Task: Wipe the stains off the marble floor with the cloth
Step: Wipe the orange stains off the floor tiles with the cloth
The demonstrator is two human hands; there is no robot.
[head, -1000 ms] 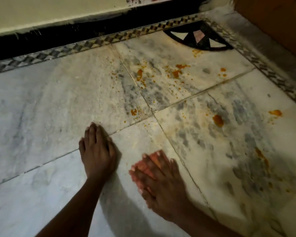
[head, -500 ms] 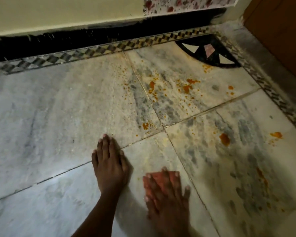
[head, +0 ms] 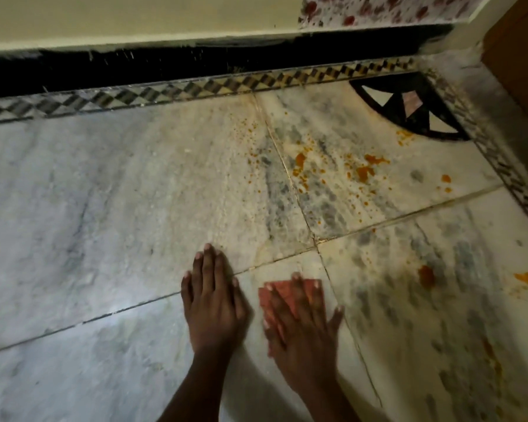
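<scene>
The small flat reddish-pink cloth [head: 290, 295] lies on the grey-veined white marble floor [head: 104, 214], pinned under the right hand [head: 299, 324], whose fingers are spread flat rather than curled around it. The left hand [head: 214, 303] rests open-palmed just beside it, holding nothing. The marble around the hands looks clean, but the orange splattered stains [head: 365, 172] farther ahead and right remain, so most wiping seems left. Open floor lies left; the checkered border strip [head: 226, 85] and black skirting [head: 165, 68] limit forward reach.

Reddish cloth [head: 290, 295], orange stains [head: 365, 172], grey-white floor [head: 104, 208]
</scene>
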